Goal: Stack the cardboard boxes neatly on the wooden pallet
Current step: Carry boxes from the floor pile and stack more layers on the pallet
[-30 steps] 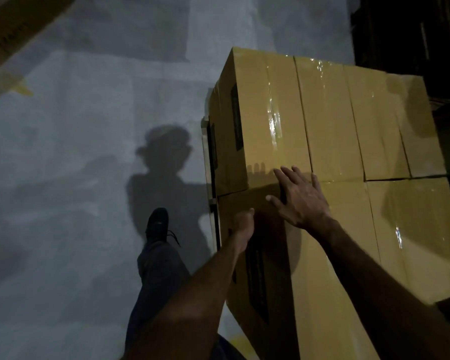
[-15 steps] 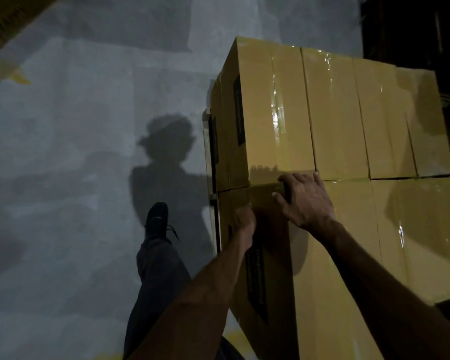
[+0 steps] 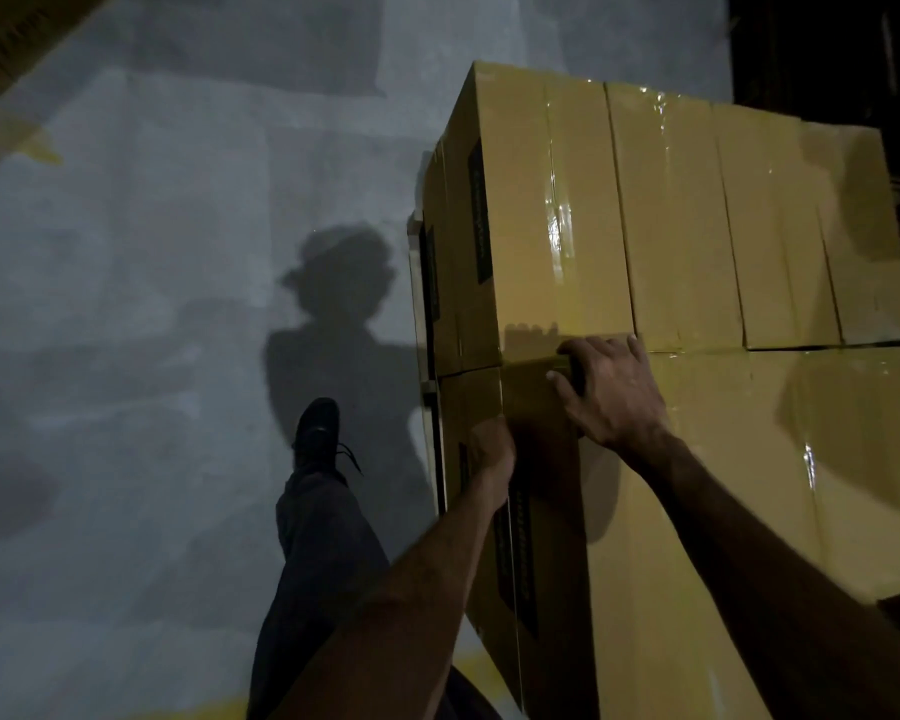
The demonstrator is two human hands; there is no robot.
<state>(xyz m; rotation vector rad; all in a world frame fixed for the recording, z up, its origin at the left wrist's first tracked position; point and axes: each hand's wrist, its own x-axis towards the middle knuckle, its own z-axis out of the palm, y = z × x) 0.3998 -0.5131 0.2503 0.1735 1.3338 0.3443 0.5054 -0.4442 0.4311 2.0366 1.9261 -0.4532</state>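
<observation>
A block of tan, taped cardboard boxes fills the right half of the head view. The far row of boxes (image 3: 567,200) stands side by side. The near box (image 3: 707,511) butts against that row. My right hand (image 3: 611,394) lies on top of the near box with its fingers hooked over the far top edge, at the seam between the rows. My left hand (image 3: 489,449) presses on the near box's left side face, just below its top corner. A pale strip (image 3: 415,304), possibly the pallet's edge, shows low at the stack's left side; the rest of the pallet is hidden.
Grey concrete floor (image 3: 126,356) lies to the left, with my shadow on it. My leg and black shoe (image 3: 317,428) stand close to the stack's left side. More cardboard (image 3: 17,33) sits at the top left corner. Dark shelving (image 3: 827,54) rises behind the stack.
My right hand went from lying flat with spread fingers to curling its fingers over the near box's far edge. My left hand stayed on the side face.
</observation>
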